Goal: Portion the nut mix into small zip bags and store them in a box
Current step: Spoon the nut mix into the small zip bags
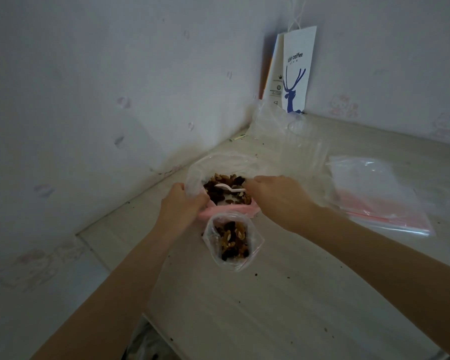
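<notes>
A large clear bag [218,166] of nut mix [225,181] stands open on the table, its pink zip rim toward me. My left hand [182,205] grips the bag's left rim. My right hand [276,197] holds a small white plastic spoon [227,187] whose bowl lies on the nuts inside the bag. In front of it, close to me, a small zip bag [233,241] stands open, partly filled with nut mix. No hand touches the small bag.
A stack of flat clear zip bags [379,193] with pink strips lies to the right. Crumpled clear plastic [283,131] and a white coffee paper bag [295,71] stand in the back corner. Walls close in on the left and back. The table [270,307] edge runs near me.
</notes>
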